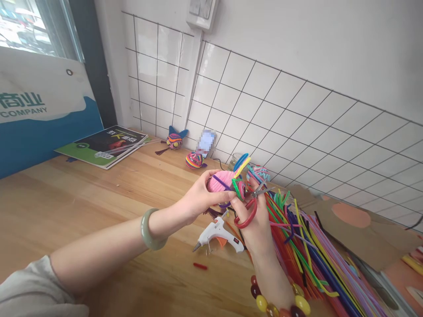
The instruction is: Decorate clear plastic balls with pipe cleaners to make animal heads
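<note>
My left hand (197, 194) is closed around a pink pipe-cleaner figure (222, 180) with purple, green, yellow and blue strands standing out from it. My right hand (261, 224) has red-handled scissors (254, 214) hooked on its fingers, blades pointing away to the right. Its thumb and fingertips meet the figure's green part beside my left thumb; exactly what they pinch is hidden. Under the hands, a white hot glue gun (214, 230) lies on the wooden table (148, 268), nozzle to the left. A short red piece (200, 266) rests near it.
Loose pipe cleaners (317, 246) spread across the right side, beside cardboard (373, 242). Along the wall grid sit a blue-eared striped ornament (174, 140), a round striped ornament (194, 160), a phone (206, 141) and a glass jar (234, 163). Books (95, 149) lie at back left.
</note>
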The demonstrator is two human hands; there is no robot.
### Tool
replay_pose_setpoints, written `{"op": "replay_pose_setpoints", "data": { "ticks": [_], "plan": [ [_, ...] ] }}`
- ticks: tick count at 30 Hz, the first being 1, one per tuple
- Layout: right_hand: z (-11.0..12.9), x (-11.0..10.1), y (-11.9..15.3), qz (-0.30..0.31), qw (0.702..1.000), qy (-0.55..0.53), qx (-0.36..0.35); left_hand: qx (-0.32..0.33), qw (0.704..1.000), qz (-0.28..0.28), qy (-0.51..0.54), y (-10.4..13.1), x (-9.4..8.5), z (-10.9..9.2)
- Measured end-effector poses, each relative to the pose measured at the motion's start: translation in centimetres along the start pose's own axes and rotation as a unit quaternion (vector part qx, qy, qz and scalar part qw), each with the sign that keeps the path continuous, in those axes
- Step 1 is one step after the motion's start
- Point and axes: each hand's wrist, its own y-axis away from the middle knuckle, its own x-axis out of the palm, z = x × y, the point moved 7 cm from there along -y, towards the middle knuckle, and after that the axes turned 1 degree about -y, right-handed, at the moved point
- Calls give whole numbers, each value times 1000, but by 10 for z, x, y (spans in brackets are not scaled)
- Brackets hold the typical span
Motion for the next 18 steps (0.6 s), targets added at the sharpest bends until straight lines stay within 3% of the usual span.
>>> {"op": "replay_pose_setpoints", "data": {
  "ticks": [5,9,13,18],
  "plan": [
    [0,-1,-5,58,998,-16,2,4,1000,-20,-3,-4,-7,-4],
    [17,-23,-8,30,989,123,-81,39,992,-60,-106,-10,-22,-15],
    [31,-27,0,42,928,328,-171,62,970,-69,-226,-12,-30,-23],
    [37,-12,10,81,841,441,-303,91,939,-40,-328,-10,-32,-28]
  ]
}}
